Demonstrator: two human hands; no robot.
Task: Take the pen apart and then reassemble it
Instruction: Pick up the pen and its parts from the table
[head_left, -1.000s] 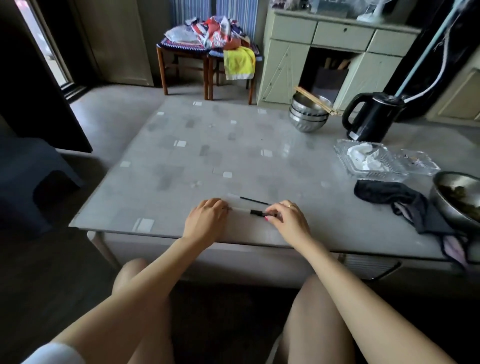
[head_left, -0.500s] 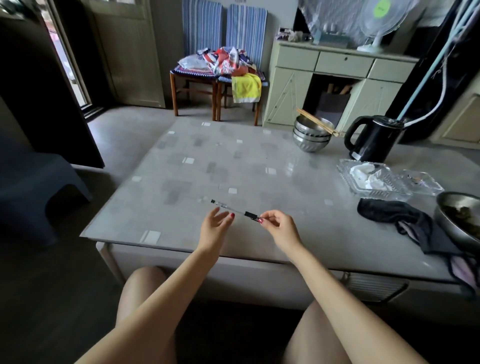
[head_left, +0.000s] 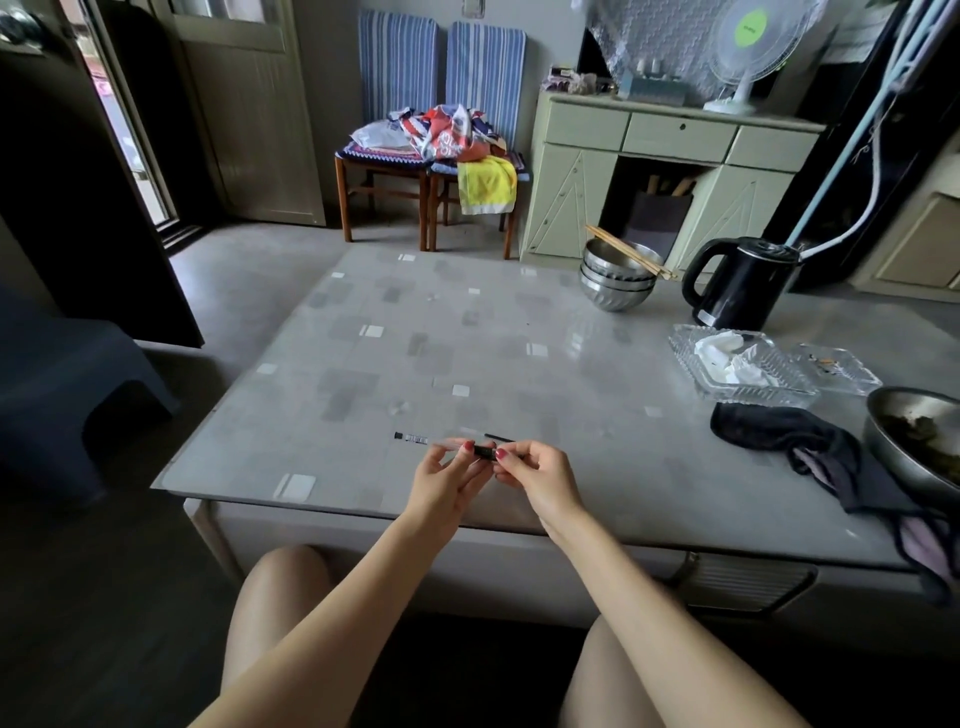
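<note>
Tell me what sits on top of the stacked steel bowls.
A pair of wooden chopsticks lies across the rim of the stacked steel bowls. The top bowl's inside is mostly out of sight; nothing else shows.

Your grey patterned table (head_left: 467, 332) carries stacked steel bowls (head_left: 617, 280), a black kettle (head_left: 740, 283), 2 glass trays (head_left: 743, 364), a dark cloth (head_left: 779, 434) and a metal bowl (head_left: 914, 441).

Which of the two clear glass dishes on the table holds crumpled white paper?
The larger clear glass dish, nearer the black electric kettle. The smaller glass dish to its right holds only tiny scraps.
</note>
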